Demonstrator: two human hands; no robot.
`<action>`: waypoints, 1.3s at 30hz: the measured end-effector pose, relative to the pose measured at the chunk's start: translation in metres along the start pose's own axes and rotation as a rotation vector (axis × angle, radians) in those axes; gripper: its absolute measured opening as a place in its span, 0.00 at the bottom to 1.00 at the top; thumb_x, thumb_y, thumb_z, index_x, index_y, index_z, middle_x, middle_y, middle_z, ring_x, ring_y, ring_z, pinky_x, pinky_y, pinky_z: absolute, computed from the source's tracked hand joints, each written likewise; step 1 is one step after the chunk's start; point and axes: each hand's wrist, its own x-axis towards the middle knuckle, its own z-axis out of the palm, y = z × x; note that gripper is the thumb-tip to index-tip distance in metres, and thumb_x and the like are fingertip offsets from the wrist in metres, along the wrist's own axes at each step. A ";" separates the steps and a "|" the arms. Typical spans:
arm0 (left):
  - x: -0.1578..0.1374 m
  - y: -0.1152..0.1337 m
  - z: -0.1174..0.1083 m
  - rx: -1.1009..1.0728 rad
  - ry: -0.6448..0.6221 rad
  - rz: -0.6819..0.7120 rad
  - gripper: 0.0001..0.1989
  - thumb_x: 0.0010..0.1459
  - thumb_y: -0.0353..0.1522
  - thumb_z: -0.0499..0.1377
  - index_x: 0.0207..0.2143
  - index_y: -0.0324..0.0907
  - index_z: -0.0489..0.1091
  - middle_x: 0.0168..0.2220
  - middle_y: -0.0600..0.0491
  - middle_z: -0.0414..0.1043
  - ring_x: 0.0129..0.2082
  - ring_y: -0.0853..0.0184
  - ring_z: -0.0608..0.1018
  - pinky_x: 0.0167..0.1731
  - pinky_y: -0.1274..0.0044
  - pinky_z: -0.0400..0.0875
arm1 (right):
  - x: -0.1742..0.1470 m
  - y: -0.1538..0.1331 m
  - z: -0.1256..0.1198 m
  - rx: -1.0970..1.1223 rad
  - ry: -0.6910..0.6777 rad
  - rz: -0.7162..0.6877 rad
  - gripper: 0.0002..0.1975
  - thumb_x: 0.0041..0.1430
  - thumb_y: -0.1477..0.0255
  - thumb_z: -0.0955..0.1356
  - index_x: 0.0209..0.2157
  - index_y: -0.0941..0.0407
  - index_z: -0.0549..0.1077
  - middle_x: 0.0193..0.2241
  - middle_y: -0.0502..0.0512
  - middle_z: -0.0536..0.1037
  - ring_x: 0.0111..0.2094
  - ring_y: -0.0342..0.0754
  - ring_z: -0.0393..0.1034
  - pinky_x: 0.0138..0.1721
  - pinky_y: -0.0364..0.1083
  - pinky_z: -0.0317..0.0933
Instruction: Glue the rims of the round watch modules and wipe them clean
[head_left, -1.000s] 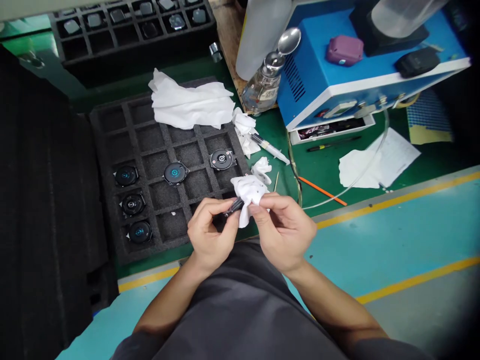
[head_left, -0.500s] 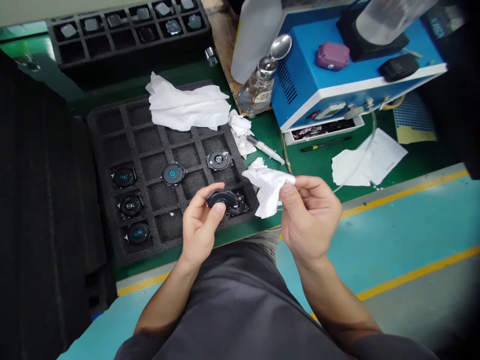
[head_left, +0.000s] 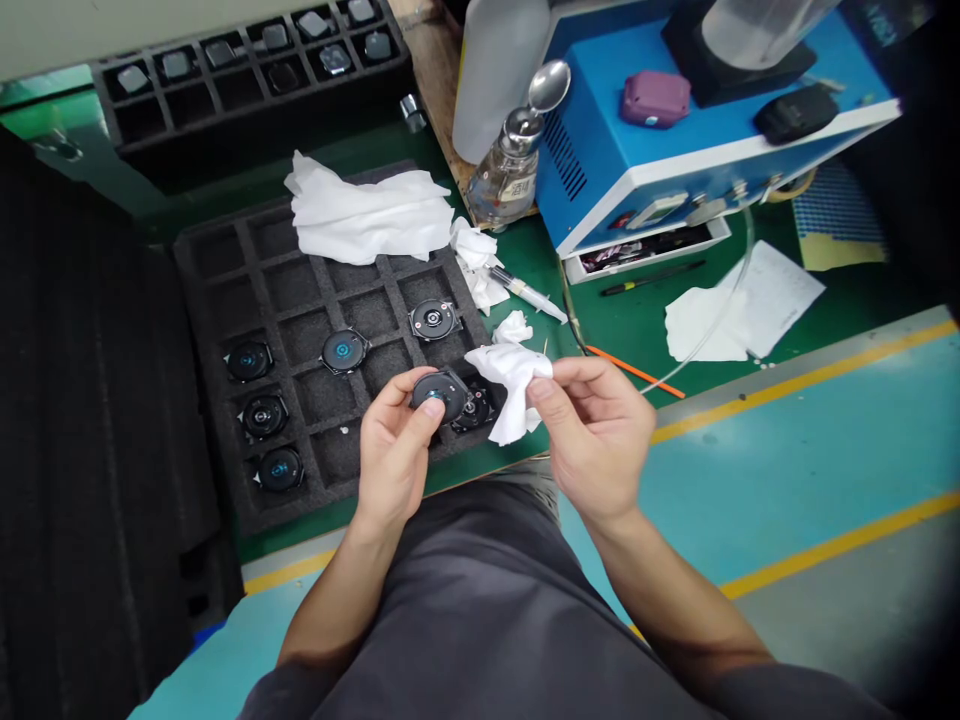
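Between the thumb and fingers of my left hand point(head_left: 397, 440) is a round black watch case point(head_left: 441, 392), held above the near right corner of a black foam tray point(head_left: 319, 470). My right hand point(head_left: 600, 425) pinches a crumpled white wipe point(head_left: 514, 378), whose loose end hangs just right of the watch case. Several other watch cases sit in the tray's compartments, among them one in the middle point(head_left: 345, 351) and one at the right point(head_left: 435, 319). Partly hidden behind the held case lies another watch case point(head_left: 474, 408). A larger white wipe point(head_left: 371, 215) covers the tray's far compartments.
Right of the tray lie a syringe point(head_left: 529, 294), crumpled tissue point(head_left: 472, 255) and an orange stick point(head_left: 637, 372). Behind them stand a glass pump bottle point(head_left: 506, 180) and a blue machine point(head_left: 600, 130). A second foam tray point(head_left: 255, 85) with square pieces is at the back left.
My right hand with the wipe has moved left, closer to the watch case. The watch case has tilted so more of its face shows. The orange stick has come into sight.
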 end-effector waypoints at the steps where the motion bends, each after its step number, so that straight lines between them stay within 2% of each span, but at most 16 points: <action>1: 0.000 -0.001 0.000 -0.004 -0.006 0.002 0.15 0.51 0.35 0.74 0.42 0.44 0.80 0.38 0.53 0.78 0.38 0.70 0.78 0.45 0.77 0.74 | 0.000 0.000 0.000 -0.005 -0.003 0.001 0.05 0.57 0.71 0.76 0.35 0.52 0.78 0.29 0.47 0.81 0.28 0.41 0.74 0.30 0.41 0.69; 4: 0.001 -0.002 -0.001 -0.008 -0.033 0.018 0.14 0.52 0.33 0.74 0.41 0.46 0.79 0.37 0.54 0.77 0.39 0.70 0.78 0.45 0.78 0.74 | 0.000 -0.004 0.002 -0.041 -0.007 -0.029 0.05 0.58 0.72 0.76 0.35 0.52 0.78 0.28 0.48 0.81 0.28 0.41 0.74 0.29 0.41 0.69; 9: 0.002 -0.006 -0.002 0.033 -0.063 0.111 0.12 0.53 0.29 0.73 0.40 0.46 0.78 0.41 0.54 0.78 0.40 0.72 0.79 0.44 0.80 0.75 | -0.002 -0.009 0.004 -0.078 -0.071 -0.179 0.06 0.60 0.77 0.74 0.37 0.52 0.77 0.30 0.48 0.79 0.30 0.43 0.75 0.31 0.44 0.69; 15: 0.002 -0.010 -0.005 0.089 -0.139 0.216 0.11 0.57 0.25 0.70 0.41 0.46 0.76 0.42 0.55 0.78 0.43 0.72 0.81 0.47 0.81 0.75 | 0.000 -0.010 0.009 -0.204 -0.232 -0.461 0.11 0.60 0.82 0.72 0.40 0.51 0.76 0.32 0.49 0.79 0.33 0.46 0.75 0.35 0.48 0.71; 18: 0.000 -0.011 -0.003 0.148 -0.117 0.284 0.11 0.58 0.24 0.69 0.41 0.45 0.76 0.41 0.54 0.79 0.44 0.71 0.82 0.46 0.81 0.76 | 0.002 -0.010 0.011 -0.321 -0.268 -0.635 0.13 0.60 0.84 0.71 0.41 0.52 0.75 0.33 0.50 0.81 0.35 0.47 0.76 0.37 0.49 0.72; 21: -0.001 -0.011 0.001 0.231 -0.065 0.364 0.10 0.57 0.24 0.69 0.39 0.44 0.76 0.39 0.53 0.79 0.41 0.70 0.82 0.43 0.80 0.77 | 0.003 -0.010 0.012 -0.391 -0.296 -0.736 0.14 0.59 0.85 0.71 0.42 0.53 0.74 0.33 0.51 0.82 0.36 0.47 0.76 0.37 0.48 0.73; 24: -0.002 -0.011 0.005 0.290 -0.033 0.439 0.10 0.56 0.23 0.69 0.38 0.43 0.76 0.36 0.54 0.78 0.39 0.71 0.81 0.41 0.81 0.77 | 0.002 -0.009 0.012 -0.431 -0.286 -0.743 0.13 0.59 0.86 0.71 0.42 0.55 0.74 0.32 0.51 0.81 0.35 0.46 0.75 0.37 0.47 0.72; 29: -0.006 -0.015 0.006 0.343 -0.027 0.506 0.11 0.57 0.21 0.67 0.40 0.43 0.77 0.38 0.53 0.76 0.40 0.71 0.81 0.41 0.81 0.78 | -0.002 -0.001 0.013 -0.465 -0.227 -0.687 0.13 0.60 0.85 0.70 0.41 0.53 0.73 0.32 0.50 0.79 0.36 0.45 0.75 0.38 0.46 0.72; 33: -0.011 -0.020 0.002 0.424 -0.002 0.448 0.09 0.57 0.24 0.68 0.41 0.42 0.78 0.36 0.53 0.73 0.36 0.71 0.79 0.37 0.81 0.77 | -0.001 0.010 0.013 -0.433 -0.223 -0.675 0.12 0.61 0.84 0.69 0.40 0.52 0.72 0.31 0.48 0.77 0.35 0.45 0.75 0.37 0.45 0.71; 39: -0.016 -0.020 0.003 0.451 0.032 0.355 0.07 0.57 0.28 0.69 0.39 0.42 0.79 0.35 0.52 0.74 0.35 0.69 0.79 0.37 0.79 0.77 | -0.002 0.020 0.011 -0.398 -0.243 -0.600 0.10 0.63 0.81 0.68 0.39 0.50 0.72 0.31 0.49 0.76 0.34 0.46 0.74 0.37 0.47 0.69</action>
